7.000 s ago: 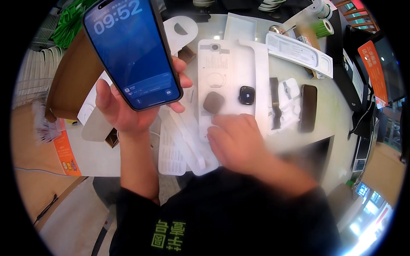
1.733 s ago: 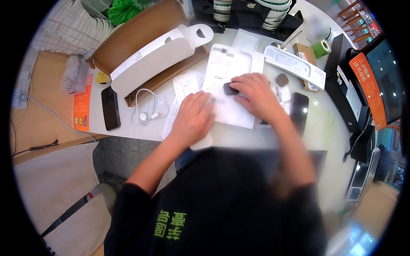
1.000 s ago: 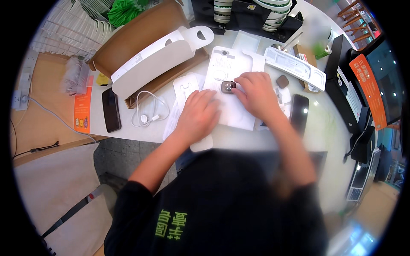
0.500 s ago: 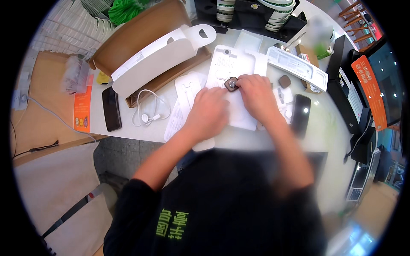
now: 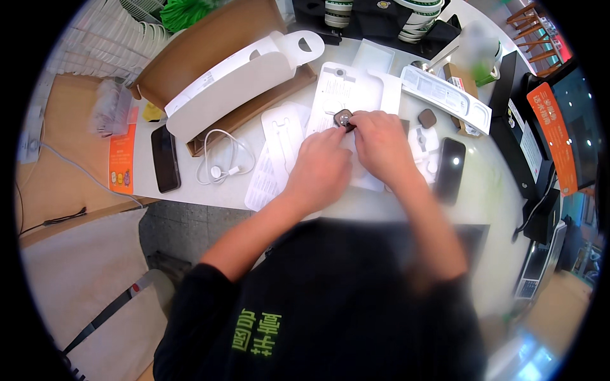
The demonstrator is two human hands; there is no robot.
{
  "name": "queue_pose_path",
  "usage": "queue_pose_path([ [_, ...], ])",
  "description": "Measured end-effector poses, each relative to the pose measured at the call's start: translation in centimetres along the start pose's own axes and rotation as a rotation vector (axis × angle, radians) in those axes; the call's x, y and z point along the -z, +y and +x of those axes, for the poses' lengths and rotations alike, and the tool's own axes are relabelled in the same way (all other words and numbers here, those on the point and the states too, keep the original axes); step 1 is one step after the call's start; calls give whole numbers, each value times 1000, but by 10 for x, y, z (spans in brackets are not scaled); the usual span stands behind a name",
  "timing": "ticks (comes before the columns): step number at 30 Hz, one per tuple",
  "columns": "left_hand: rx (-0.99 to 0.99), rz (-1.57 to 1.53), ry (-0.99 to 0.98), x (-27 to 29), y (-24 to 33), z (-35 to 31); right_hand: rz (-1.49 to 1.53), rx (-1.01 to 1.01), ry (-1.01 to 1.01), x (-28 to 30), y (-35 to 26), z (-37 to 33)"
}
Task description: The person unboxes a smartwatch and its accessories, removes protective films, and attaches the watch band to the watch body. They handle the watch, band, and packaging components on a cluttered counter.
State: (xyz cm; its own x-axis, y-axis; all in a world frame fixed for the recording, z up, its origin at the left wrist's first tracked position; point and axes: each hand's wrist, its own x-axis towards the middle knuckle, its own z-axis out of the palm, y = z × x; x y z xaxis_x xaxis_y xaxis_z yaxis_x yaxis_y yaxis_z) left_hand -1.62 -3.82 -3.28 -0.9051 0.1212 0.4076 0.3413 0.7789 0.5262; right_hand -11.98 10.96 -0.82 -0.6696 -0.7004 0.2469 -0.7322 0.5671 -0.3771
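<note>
Over the printed white sheets (image 5: 340,86), my left hand (image 5: 321,166) and my right hand (image 5: 383,146) meet at a smartwatch body (image 5: 344,119), dark with rounded corners. Its back, with a round sensor, faces up. My right fingers pinch its right edge. The left fingertips press at its lower edge; they partly hide it. No strap shows on it. To the right lie a brown rounded-square piece (image 5: 427,117) and small white parts (image 5: 424,143). A white charging cable (image 5: 217,171) with a round puck lies coiled to the left.
A long white box (image 5: 229,95) rests in an open brown carton (image 5: 210,54) at the back left. Phones lie left (image 5: 166,159) and right (image 5: 450,171). A white tray (image 5: 445,98), stacked cups (image 5: 419,25) and a monitor (image 5: 569,108) stand farther out.
My left hand has shifted slightly right and closer to my right hand, its fingers now at the watch's lower edge. The watch has tilted a little.
</note>
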Motion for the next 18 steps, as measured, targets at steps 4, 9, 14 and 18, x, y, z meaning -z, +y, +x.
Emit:
queue_pose_path([
  [4,-48,-7,-39,0,4,-4,15,109,28,-3,10,-2],
  [9,-63,-32,-47,14,5,-10,38,122,-26,2,10,5],
  [14,-64,-25,124,20,-6,-18,69,109,-38,-4,13,7],
  [18,-23,8,164,21,-19,-18,67,162,-62,1,13,6],
])
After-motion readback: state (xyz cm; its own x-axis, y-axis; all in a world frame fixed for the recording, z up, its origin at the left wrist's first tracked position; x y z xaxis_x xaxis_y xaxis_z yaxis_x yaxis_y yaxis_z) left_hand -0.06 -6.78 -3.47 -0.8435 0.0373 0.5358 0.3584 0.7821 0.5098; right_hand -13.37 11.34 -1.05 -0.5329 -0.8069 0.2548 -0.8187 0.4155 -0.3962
